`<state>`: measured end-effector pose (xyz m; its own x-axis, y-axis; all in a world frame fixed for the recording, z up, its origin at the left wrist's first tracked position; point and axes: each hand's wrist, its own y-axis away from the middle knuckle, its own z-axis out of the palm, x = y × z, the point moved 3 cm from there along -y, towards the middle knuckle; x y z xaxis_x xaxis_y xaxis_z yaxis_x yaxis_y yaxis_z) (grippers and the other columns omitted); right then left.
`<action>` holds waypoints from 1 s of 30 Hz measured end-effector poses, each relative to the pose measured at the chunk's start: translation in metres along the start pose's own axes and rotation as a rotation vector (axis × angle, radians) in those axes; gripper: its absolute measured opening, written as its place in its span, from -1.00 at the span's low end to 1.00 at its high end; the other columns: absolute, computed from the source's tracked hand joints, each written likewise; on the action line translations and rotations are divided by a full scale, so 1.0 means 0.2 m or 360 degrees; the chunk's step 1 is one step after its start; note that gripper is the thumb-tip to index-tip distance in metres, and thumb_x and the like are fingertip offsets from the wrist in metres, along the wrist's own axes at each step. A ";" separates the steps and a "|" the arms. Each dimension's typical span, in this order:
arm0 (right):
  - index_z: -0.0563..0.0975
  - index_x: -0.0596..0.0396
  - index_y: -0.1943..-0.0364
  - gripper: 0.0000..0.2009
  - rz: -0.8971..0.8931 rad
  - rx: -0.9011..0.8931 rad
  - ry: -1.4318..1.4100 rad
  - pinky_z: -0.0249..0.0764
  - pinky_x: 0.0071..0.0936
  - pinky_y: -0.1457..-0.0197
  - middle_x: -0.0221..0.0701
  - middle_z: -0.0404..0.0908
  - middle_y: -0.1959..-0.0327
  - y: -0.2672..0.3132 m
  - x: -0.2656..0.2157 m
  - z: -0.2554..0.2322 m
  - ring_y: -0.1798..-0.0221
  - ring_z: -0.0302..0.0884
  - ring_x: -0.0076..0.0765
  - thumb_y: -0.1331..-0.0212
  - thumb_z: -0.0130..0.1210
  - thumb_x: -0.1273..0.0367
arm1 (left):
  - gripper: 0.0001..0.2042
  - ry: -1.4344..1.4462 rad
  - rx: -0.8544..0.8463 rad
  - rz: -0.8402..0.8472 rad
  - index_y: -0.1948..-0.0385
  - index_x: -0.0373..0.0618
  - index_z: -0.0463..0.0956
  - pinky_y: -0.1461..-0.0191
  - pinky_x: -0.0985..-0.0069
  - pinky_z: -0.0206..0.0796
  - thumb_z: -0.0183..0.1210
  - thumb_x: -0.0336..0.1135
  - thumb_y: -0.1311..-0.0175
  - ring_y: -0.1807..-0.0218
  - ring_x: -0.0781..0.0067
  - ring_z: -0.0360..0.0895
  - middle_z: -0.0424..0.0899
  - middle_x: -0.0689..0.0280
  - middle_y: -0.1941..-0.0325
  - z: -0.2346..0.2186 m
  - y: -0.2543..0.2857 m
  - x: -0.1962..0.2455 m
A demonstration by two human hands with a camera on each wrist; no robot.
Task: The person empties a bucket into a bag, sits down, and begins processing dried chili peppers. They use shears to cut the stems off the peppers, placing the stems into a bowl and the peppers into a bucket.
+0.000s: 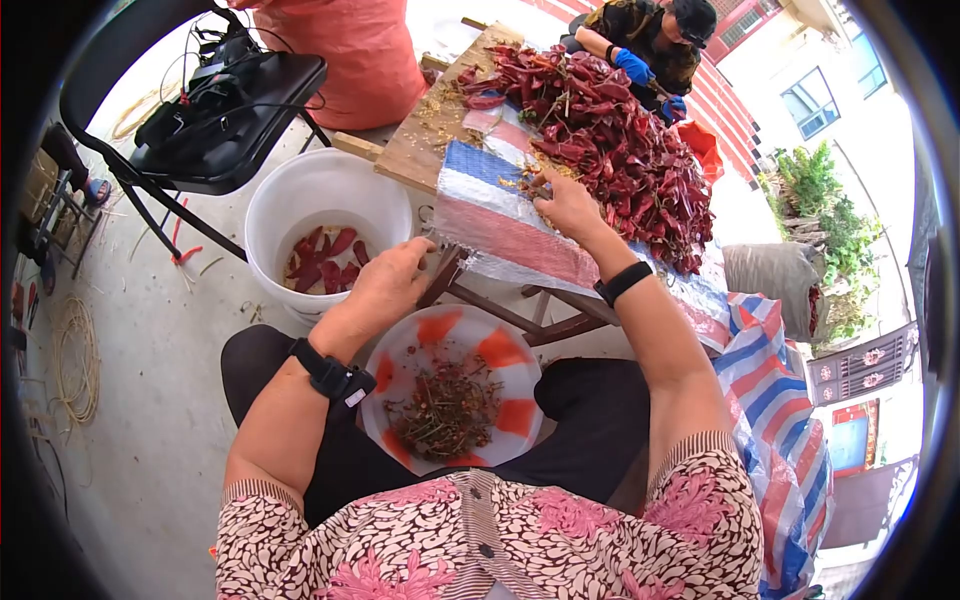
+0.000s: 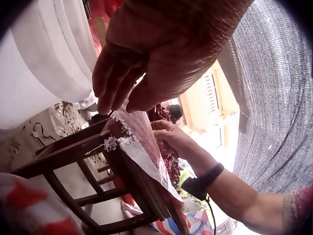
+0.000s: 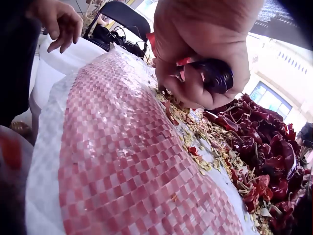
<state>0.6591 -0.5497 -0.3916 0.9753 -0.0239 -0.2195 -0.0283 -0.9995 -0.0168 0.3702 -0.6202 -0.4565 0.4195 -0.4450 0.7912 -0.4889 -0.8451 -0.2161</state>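
My left hand (image 1: pixel 390 280) hovers between the white bucket (image 1: pixel 262 225) and the table corner, fingers loosely bent, with nothing visible in it. At the near edge of a heap of dried red chili peppers (image 1: pixel 610 130), my right hand (image 1: pixel 573 208) is close over the striped woven sheet. In the right wrist view its fingers (image 3: pixel 190 90) curl round a dark glossy rounded thing (image 3: pixel 218 76); I cannot tell what it is. Yellow seeds and bits of pepper (image 3: pixel 195 142) lie under that hand. Several red peppers (image 1: pixel 325 262) sit inside the bucket.
Between the knees, a red-and-white basin (image 1: pixel 437 330) holds stems and scraps (image 1: pixel 447 405). A black folding chair (image 1: pixel 215 165) with cables stands left, near a large red sack (image 1: pixel 345 60). Across the table a person in blue gloves (image 1: pixel 632 67) bends over the heap.
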 end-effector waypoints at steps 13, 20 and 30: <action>0.56 0.13 0.12 -0.77 -0.0121 -0.0344 -0.0969 0.38 -0.61 0.49 -0.49 0.54 0.47 0.37 -0.03 -0.15 0.51 0.40 -0.65 -0.13 0.17 0.42 | -0.69 -0.0119 -0.0085 0.0022 0.04 -0.27 0.42 0.01 0.25 0.36 0.07 -0.47 -0.15 0.07 -0.07 0.52 0.58 -0.04 0.13 0.01 0.01 0.01; 0.59 0.10 0.12 -0.69 -0.0224 -0.0252 -0.0625 0.41 -0.54 0.28 -0.42 0.63 0.34 0.65 0.21 -0.04 0.40 0.46 -0.54 -0.08 0.26 0.26 | -0.70 -0.0170 -0.0159 0.0042 0.05 -0.27 0.42 0.00 0.25 0.36 0.06 -0.46 -0.15 0.07 -0.10 0.51 0.58 -0.06 0.13 0.06 0.01 0.01; 0.62 -0.13 0.12 -0.59 0.0825 0.0304 0.0127 0.42 -0.09 -0.13 -0.12 0.59 0.00 0.11 0.77 -0.04 -0.10 0.52 0.09 -0.03 0.11 -0.02 | -0.69 -0.0205 -0.0165 0.0196 0.05 -0.26 0.43 0.02 0.27 0.39 0.08 -0.47 -0.12 0.10 -0.02 0.56 0.61 0.00 0.17 0.12 -0.05 -0.06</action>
<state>0.8098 -0.5753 -0.4169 0.8364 -0.5206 -0.1716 -0.5409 -0.8346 -0.1044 0.3882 -0.6140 -0.4785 0.4425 -0.5829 0.6814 -0.6160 -0.7498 -0.2414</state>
